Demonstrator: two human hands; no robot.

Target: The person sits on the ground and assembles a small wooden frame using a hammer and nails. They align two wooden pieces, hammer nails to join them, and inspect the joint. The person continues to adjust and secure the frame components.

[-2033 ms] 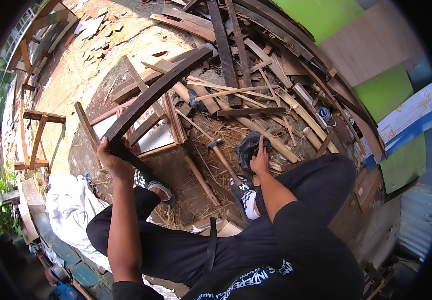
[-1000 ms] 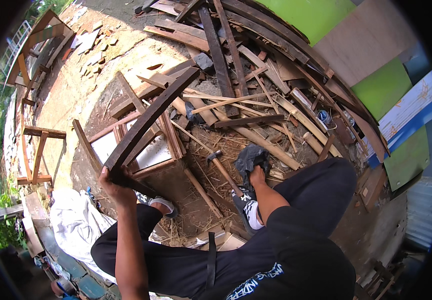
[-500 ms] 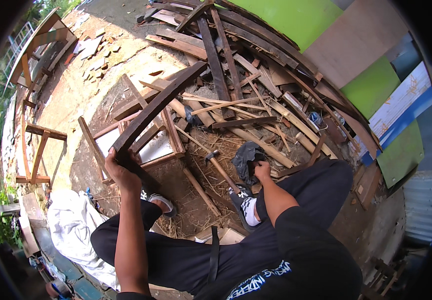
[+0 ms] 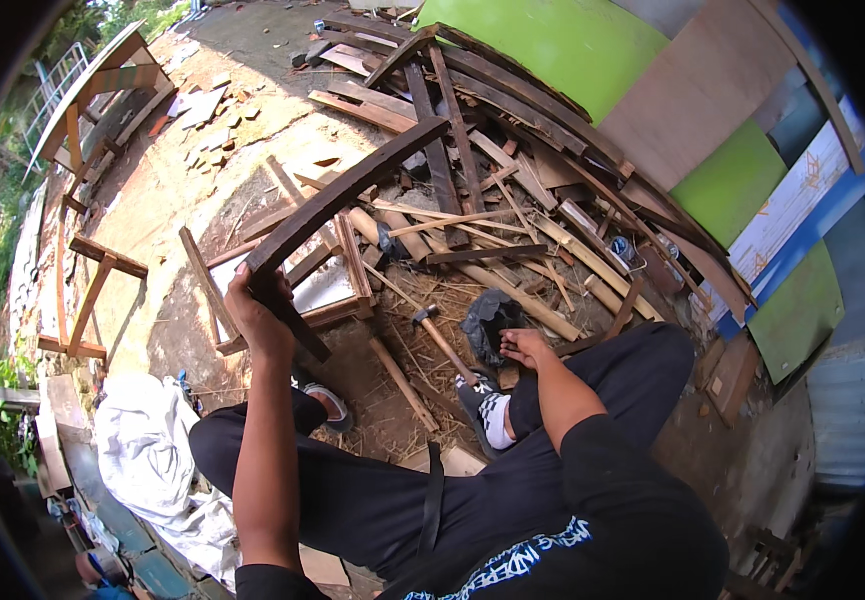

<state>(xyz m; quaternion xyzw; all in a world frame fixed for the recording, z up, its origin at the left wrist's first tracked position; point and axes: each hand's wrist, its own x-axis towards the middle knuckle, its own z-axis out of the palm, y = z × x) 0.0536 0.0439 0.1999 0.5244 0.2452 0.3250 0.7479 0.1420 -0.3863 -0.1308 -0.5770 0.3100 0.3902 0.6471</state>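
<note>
My left hand point(image 4: 260, 312) is wrapped round a dark wooden beam point(image 4: 347, 195), close to where a second dark piece joins it. The beam slants up and away to the right, above a wooden frame with white panels point(image 4: 317, 298) on the ground. My right hand point(image 4: 526, 348) is at the mouth of a black plastic bag point(image 4: 490, 318), its fingers drawn together in a pinch. Whatever is between those fingertips is too small to name. Left of the bag, a hammer point(image 4: 442, 342) with a wooden handle leans against my shoe point(image 4: 479, 394).
A heap of old planks point(image 4: 522, 90) and thin sticks spreads ahead and to the right. Green and brown panels point(image 4: 692, 90) stand beyond it. A wooden trestle-like frame point(image 4: 92, 300) is on the left, near white cloth point(image 4: 157, 460). A loose stick point(image 4: 402, 385) lies between my feet.
My right hand has drawn back from inside the bag to its mouth, its fingers now showing. My left hand keeps its hold on the beam. The whole view has shifted slightly.
</note>
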